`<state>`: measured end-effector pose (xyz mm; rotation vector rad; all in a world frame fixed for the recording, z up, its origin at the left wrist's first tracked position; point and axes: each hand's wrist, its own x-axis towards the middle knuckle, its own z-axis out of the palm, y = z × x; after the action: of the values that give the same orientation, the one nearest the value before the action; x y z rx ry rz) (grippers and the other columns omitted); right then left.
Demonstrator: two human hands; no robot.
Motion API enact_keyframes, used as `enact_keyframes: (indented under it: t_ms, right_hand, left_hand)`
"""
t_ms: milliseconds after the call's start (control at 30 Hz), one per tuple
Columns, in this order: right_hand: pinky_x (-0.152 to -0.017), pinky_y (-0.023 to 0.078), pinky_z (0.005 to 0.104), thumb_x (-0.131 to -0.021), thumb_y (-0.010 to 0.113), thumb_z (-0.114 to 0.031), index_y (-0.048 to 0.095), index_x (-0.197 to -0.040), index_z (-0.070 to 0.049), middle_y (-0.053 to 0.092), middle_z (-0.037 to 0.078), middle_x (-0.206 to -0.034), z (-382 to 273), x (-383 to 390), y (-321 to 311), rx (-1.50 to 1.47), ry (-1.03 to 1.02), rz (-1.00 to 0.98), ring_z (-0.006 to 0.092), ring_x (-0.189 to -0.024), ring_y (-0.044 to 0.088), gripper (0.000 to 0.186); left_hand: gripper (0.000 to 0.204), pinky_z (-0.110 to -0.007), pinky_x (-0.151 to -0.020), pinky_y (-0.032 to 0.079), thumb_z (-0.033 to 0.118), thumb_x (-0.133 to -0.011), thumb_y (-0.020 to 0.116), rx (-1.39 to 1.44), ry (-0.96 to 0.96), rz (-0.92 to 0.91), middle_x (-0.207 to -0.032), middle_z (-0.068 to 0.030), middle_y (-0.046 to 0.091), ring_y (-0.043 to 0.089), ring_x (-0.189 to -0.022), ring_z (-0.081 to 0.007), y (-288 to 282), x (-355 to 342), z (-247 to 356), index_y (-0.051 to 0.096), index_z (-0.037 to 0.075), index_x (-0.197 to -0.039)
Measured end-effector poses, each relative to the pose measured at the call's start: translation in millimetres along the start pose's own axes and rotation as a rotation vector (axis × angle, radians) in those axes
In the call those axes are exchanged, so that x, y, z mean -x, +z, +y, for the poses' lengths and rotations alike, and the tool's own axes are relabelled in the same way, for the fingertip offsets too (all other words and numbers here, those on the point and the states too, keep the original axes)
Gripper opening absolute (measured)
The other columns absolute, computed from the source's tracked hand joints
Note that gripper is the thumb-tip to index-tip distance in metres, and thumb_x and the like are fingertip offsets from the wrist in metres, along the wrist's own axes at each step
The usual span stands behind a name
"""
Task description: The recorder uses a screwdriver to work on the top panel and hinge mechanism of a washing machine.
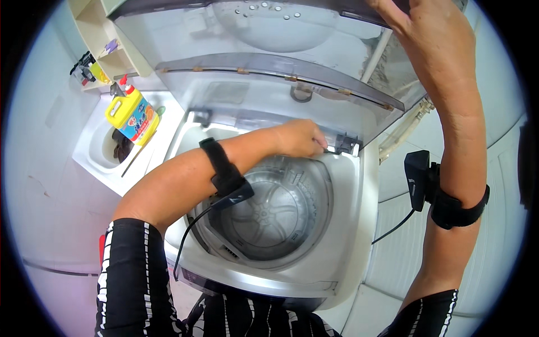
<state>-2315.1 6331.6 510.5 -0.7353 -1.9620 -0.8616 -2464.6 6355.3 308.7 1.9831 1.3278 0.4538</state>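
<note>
machine: white top-loading washing machine [343,196] below both arms, its round grey metal tub [264,210] uncovered
lid: folding smoky see-through plastic lid [275,63], raised above the machine's rear edge
left hand: bare left hand [303,138] at the machine's rear right corner, fingers curled
right hand: bare right hand [435,33] at the lid's upper right corner
grip: fingertips hidden or cut off, so i cannot tell whether either hand pinches anything
sink: white basin [84,145], yellow handled plastic bottle [135,118] by its right edge
</note>
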Motion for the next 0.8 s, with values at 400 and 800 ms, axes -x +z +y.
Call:
enact_keyframes:
  t_ms: [400, 800]
  right_hand:
    - [-0.066, 0.045, 0.0375, -0.077, 0.067, -0.016, 0.055, -0.083, 0.0, 0.058, 0.015, -0.074, -6.4, -0.5, 8.3, -0.141, 0.093, 0.025, 0.0293, -0.07, 0.058, 0.02]
    - [-0.07, 0.045, 0.0414, -0.082, 0.058, -0.012, 0.054, -0.089, 0.0, 0.058, 0.019, -0.078, -4.4, -1.2, -11.9, -0.081, 0.031, -0.088, 0.0346, -0.076, 0.058, 0.014]
  left_hand:
    - [0.03, -0.022, -0.049, 0.039, 0.014, -0.083, 0.058, 0.519, -0.25, -0.086, -0.084, -0.0058, 0.065, 0.047, -0.053, -0.007, -10.0, 27.1, -1.4, 0.062, 0.003, -0.11]
    - [0.039, -0.022, -0.049, 0.041, 0.01, -0.084, 0.051, 0.284, -0.137, 0.023, -0.091, -0.0092, 0.061, 0.05, -0.058, -0.0071, -19.4, 97.3, 23.3, 0.05, -0.001, -0.122]
